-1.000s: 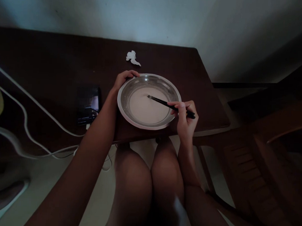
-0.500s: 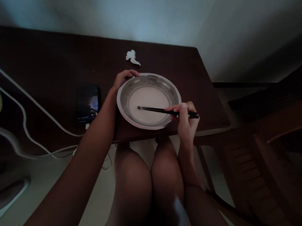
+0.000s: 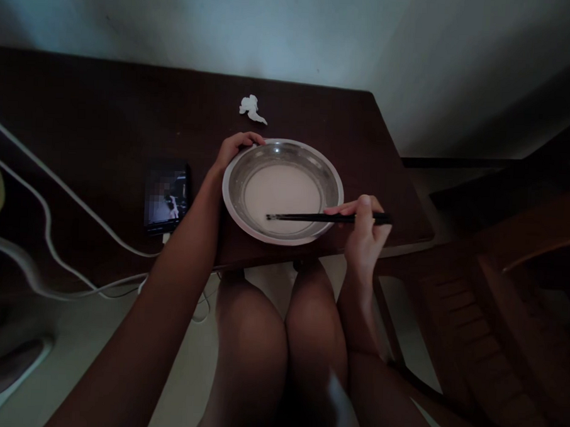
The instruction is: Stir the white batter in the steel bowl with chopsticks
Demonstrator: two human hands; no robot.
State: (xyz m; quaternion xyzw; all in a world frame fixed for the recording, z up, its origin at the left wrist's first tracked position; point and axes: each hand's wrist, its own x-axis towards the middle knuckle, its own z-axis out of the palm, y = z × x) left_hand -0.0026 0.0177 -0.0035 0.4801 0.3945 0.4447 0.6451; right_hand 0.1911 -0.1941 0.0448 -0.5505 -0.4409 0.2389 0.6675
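Note:
A round metal bowl (image 3: 333,171) stands near the front edge of the dark wooden table, with a pale, milky liquid (image 3: 281,191) in its bottom. My left hand (image 3: 235,147) grips the bowl's far-left rim, fingers curled over it. In my right hand (image 3: 365,226), at the bowl's right side, is a pair of black chopsticks (image 3: 308,217), held nearly level between thumb and fingers. Their tips lie over the front part of the liquid; whether they dip into it I cannot tell.
A crumpled white tissue (image 3: 253,109) lies behind the bowl. To the left, a phone (image 3: 166,199) with a lit screen is plugged into a white cable (image 3: 78,195). More cables cross the table's left end. A wooden chair (image 3: 479,310) stands at the right.
My right hand has moved right and slightly toward me, bringing the chopstick tips nearer the bowl's front edge. My left hand still grips the rim. The phone screen's picture has changed.

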